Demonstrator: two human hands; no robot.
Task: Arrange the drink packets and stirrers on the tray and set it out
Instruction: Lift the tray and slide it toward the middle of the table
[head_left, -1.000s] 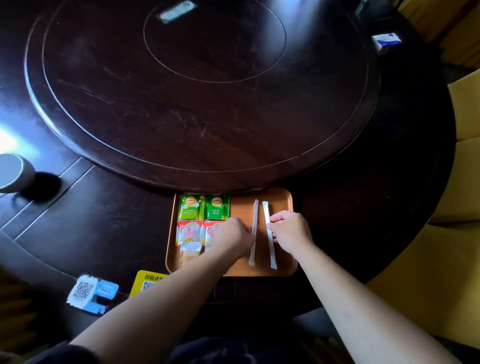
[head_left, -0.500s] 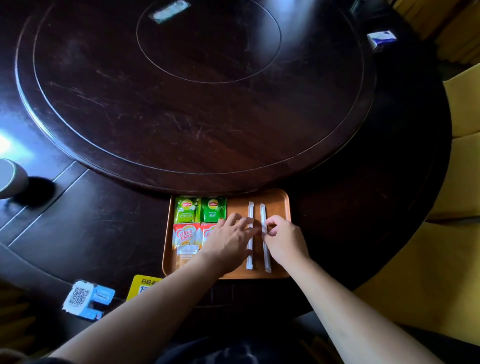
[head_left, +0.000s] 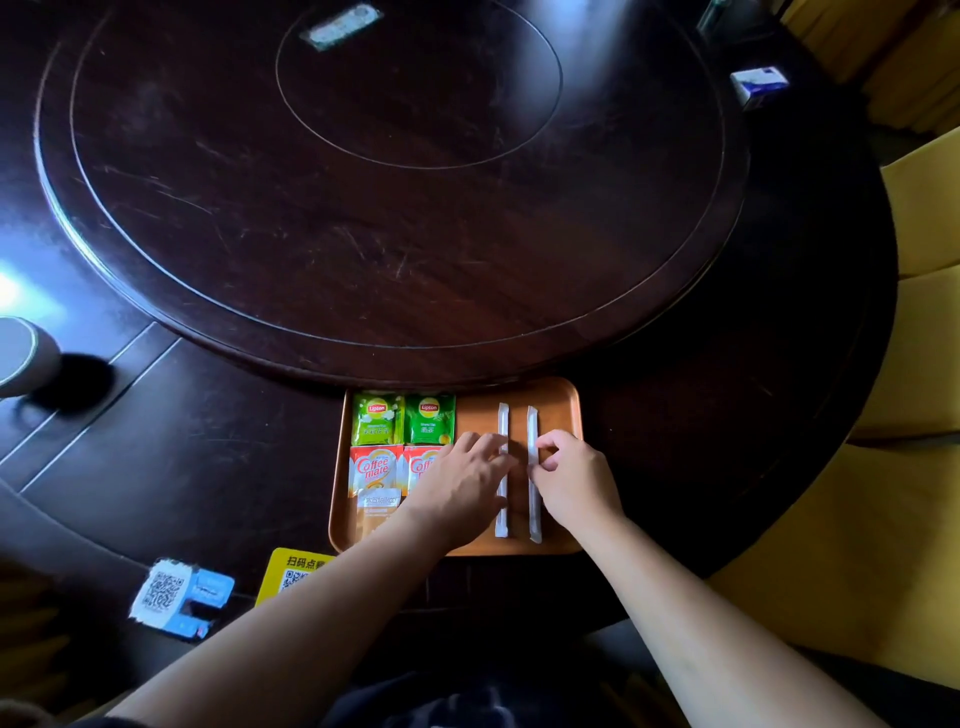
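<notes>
An orange tray (head_left: 563, 410) lies at the near edge of the dark round table. On its left side are two green Lipton tea packets (head_left: 376, 418) (head_left: 429, 418), two red Coffee-mate packets (head_left: 375, 467) below them, and a pale sachet (head_left: 379, 506) nearest me. Two white wrapped stirrers (head_left: 502, 421) (head_left: 532, 423) lie parallel on the tray's right half. My left hand (head_left: 462, 480) rests palm down with fingertips on the left stirrer and covers part of the second Coffee-mate packet. My right hand (head_left: 576, 478) pinches the right stirrer at its middle.
A large lazy Susan (head_left: 389, 171) fills the table behind the tray. A grey cup (head_left: 23, 356) stands at far left. A blue QR stand (head_left: 179, 597) and a yellow QR card (head_left: 296, 571) sit near the front edge. A small box (head_left: 758, 85) lies far right; yellow chairs (head_left: 919, 364) right.
The two stirrers have been straightened from a slight splay into parallel lines. My left hand has slid right from the packets onto the left stirrer.
</notes>
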